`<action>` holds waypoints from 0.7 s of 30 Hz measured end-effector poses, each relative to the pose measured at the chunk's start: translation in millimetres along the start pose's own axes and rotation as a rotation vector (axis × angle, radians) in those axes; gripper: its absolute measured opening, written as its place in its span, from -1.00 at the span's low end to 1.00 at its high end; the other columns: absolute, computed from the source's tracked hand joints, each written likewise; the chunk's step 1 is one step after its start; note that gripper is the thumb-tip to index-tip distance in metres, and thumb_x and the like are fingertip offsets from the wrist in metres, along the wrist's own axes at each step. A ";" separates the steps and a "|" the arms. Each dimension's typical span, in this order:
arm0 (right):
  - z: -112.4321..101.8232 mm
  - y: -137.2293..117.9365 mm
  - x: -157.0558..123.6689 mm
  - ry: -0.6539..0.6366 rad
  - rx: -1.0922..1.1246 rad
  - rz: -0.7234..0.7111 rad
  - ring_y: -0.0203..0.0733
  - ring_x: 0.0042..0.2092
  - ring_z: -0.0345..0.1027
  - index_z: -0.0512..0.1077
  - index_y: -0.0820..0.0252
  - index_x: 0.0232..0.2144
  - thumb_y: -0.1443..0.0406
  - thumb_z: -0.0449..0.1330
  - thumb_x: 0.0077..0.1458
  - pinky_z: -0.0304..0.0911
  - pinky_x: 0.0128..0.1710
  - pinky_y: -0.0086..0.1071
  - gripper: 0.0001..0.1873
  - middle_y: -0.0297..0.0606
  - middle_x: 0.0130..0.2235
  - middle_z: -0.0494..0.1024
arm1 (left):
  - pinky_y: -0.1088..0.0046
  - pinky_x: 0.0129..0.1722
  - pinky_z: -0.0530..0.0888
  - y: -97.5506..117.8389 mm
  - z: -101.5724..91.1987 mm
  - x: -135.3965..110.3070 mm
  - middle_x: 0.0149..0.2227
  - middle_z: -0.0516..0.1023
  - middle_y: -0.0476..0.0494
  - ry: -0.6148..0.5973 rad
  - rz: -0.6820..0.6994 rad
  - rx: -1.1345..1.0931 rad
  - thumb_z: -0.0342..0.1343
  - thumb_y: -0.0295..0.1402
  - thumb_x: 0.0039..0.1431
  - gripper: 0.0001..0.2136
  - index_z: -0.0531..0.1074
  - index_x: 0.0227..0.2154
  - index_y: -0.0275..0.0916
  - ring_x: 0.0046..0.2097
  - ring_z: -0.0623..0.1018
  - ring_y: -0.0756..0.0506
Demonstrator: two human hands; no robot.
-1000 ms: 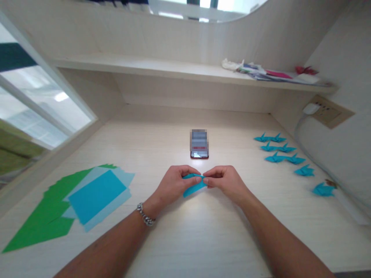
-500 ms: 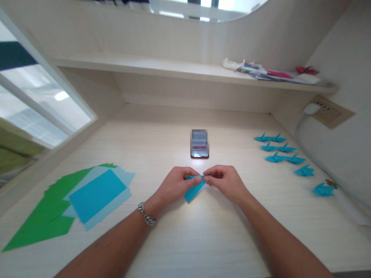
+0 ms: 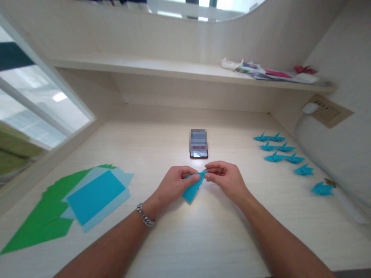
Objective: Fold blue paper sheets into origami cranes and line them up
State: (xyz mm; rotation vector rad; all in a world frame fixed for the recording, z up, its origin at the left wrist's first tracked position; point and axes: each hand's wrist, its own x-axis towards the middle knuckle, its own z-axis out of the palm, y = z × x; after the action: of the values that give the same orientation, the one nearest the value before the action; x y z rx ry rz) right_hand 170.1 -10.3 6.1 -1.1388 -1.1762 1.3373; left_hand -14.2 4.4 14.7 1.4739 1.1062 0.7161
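A small folded piece of blue origami paper (image 3: 191,192) is held just above the desk in the middle of the head view. My left hand (image 3: 180,181) pinches it near its upper edge, thumb on top. At the paper's narrow right end, my right hand (image 3: 226,177) has thumb and index finger closed on the tip. The fingers hide part of the upper folds. Straight ahead of both hands lies a phone (image 3: 198,144) with a blurred screen.
On the left lie blue sheets (image 3: 95,197) over green sheets (image 3: 43,227). Several folded blue paper cranes (image 3: 272,157) stand at the right, near a cable (image 3: 307,148) from a wall socket (image 3: 329,112). A shelf (image 3: 174,69) with papers runs along the back.
My right hand has shifted slightly up and its fingers have opened a little around the tip. The paper's right end is tilted a bit higher; my left hand keeps its pinch.
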 end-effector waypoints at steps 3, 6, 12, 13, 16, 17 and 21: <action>1.5 -1.5 -0.6 0.031 0.010 -0.006 -0.19 -0.38 0.48 0.53 0.23 -0.34 0.28 0.41 -0.27 0.41 -0.30 -0.27 -0.67 -0.23 -0.41 0.60 | 0.52 -0.50 0.34 0.1 -0.2 -0.1 -0.48 0.55 -0.12 0.002 0.010 -0.002 0.18 -0.25 0.04 -0.77 0.54 -0.38 -0.35 -0.47 0.43 0.00; 3.2 -1.5 -1.7 0.041 -0.008 -0.024 -0.18 -0.34 0.49 0.53 0.23 -0.33 0.28 0.40 -0.25 0.41 -0.25 -0.27 -0.67 -0.21 -0.38 0.61 | 0.51 -0.47 0.36 0.5 0.1 -0.6 -0.43 0.57 -0.14 0.022 0.043 0.032 0.17 -0.26 0.05 -0.78 0.55 -0.36 -0.34 -0.43 0.45 -0.02; 4.4 0.9 -2.3 0.087 -0.100 -0.075 -0.16 -0.32 0.50 0.53 0.24 -0.36 0.25 0.39 -0.21 0.41 -0.25 -0.27 -0.72 -0.19 -0.35 0.62 | 0.49 -0.43 0.37 2.0 0.4 -1.8 -0.40 0.59 -0.13 0.037 0.095 0.147 0.14 -0.27 0.07 -0.80 0.56 -0.36 -0.31 -0.39 0.47 -0.04; 4.1 1.2 -2.0 0.087 -0.108 -0.077 -0.16 -0.32 0.49 0.53 0.24 -0.37 0.25 0.38 -0.20 0.41 -0.25 -0.27 -0.73 -0.19 -0.36 0.62 | 0.49 -0.43 0.37 1.8 0.4 -1.9 -0.40 0.59 -0.12 0.036 0.100 0.159 0.14 -0.27 0.07 -0.80 0.56 -0.36 -0.30 -0.39 0.48 -0.04; 3.1 2.1 -1.3 0.081 -0.110 -0.073 -0.16 -0.34 0.49 0.54 0.23 -0.38 0.25 0.39 -0.22 0.41 -0.26 -0.27 -0.73 -0.19 -0.36 0.62 | 0.49 -0.43 0.38 0.4 0.2 -1.9 -0.39 0.60 -0.12 0.030 0.113 0.176 0.13 -0.26 0.08 -0.79 0.56 -0.35 -0.29 -0.40 0.48 -0.05; 2.8 2.2 -1.1 0.080 -0.109 -0.072 -0.16 -0.34 0.49 0.54 0.23 -0.39 0.24 0.39 -0.23 0.41 -0.26 -0.27 -0.72 -0.19 -0.36 0.62 | 0.50 -0.43 0.38 0.0 0.1 -1.9 -0.39 0.60 -0.12 0.027 0.114 0.179 0.13 -0.26 0.08 -0.79 0.56 -0.35 -0.29 -0.39 0.49 -0.05; 2.8 1.9 -1.0 0.078 -0.097 -0.069 -0.16 -0.33 0.49 0.54 0.23 -0.40 0.25 0.39 -0.24 0.40 -0.26 -0.27 -0.73 -0.19 -0.37 0.62 | 0.50 -0.42 0.40 -0.1 -0.5 -2.2 -0.37 0.61 -0.12 0.014 0.114 0.169 0.14 -0.27 0.08 -0.80 0.56 -0.33 -0.28 -0.38 0.50 -0.05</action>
State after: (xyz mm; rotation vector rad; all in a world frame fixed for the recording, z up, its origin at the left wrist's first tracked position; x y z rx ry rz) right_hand 167.3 -11.6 4.6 -1.1978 -1.2241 1.1840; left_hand -15.5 2.6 15.0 1.6887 1.1225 0.7275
